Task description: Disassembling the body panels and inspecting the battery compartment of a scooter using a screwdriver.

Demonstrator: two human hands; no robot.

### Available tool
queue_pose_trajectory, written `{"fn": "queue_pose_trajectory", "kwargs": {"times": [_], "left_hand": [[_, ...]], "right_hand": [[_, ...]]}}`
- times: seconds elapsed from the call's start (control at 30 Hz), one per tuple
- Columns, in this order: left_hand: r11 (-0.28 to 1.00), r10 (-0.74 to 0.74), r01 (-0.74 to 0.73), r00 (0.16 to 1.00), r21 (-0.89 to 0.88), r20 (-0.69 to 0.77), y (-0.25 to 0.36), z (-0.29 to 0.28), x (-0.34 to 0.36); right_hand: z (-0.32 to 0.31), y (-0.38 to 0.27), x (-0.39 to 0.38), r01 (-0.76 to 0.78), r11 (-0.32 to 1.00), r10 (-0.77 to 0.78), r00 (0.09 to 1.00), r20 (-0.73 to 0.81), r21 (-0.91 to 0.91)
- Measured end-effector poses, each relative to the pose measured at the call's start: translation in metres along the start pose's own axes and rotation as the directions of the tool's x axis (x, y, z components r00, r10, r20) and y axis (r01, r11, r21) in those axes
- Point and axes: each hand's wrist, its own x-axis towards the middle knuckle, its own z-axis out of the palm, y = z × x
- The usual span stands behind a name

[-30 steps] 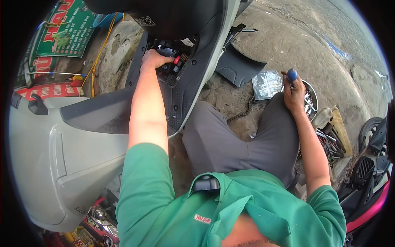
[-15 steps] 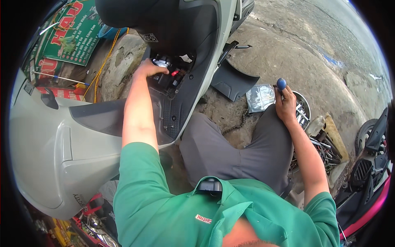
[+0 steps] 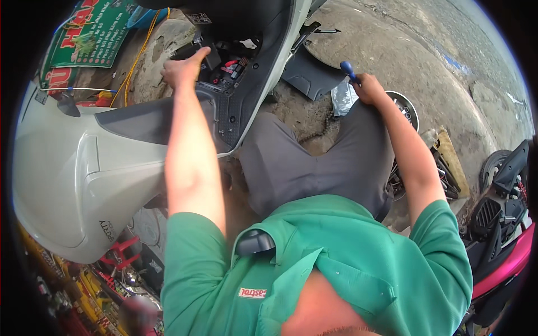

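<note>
At the scooter's floorboard (image 3: pixel 225 120), my left hand (image 3: pixel 182 71) grips a dark, flat-sided cover (image 3: pixel 210 57), thumb over its near edge. Its other fingers are partly hidden behind that piece. Just right of it lies an uncovered compartment (image 3: pixel 228 68) with small red parts and wiring inside. My right hand (image 3: pixel 370 88) is closed around a screwdriver with a blue handle (image 3: pixel 348 69), held above my right knee. The shaft of the screwdriver is hidden by the hand.
A grey curved panel (image 3: pixel 314 74) and a silver packet (image 3: pixel 343 98) lie on the ground ahead. To the right stand a round metal bowl of tools (image 3: pixel 413 108) and a tool-filled box (image 3: pixel 448 162). Another motorbike (image 3: pixel 501 241) is at far right; a green sign (image 3: pixel 84 42) hangs at upper left.
My left hand has drawn left, out of the compartment, with the dark cover, exposing more red parts. My right hand has shifted left and forward, and the screwdriver handle now tilts left.
</note>
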Motion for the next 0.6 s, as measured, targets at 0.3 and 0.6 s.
{"fn": "queue_pose_trajectory", "kwargs": {"times": [0.3,0.6], "left_hand": [[0.898,0.302,-0.381,0.898,-0.221,-0.320,-0.015,-0.013,-0.132],[0.633,0.559,-0.598,0.792,-0.492,-0.243,0.033,-0.037,-0.166]], "right_hand": [[0.057,-0.027,0.006,0.291,0.899,-0.171,0.921,0.349,-0.328],[0.038,-0.045,0.006,0.265,0.950,-0.296,0.933,0.205,0.163]]}}
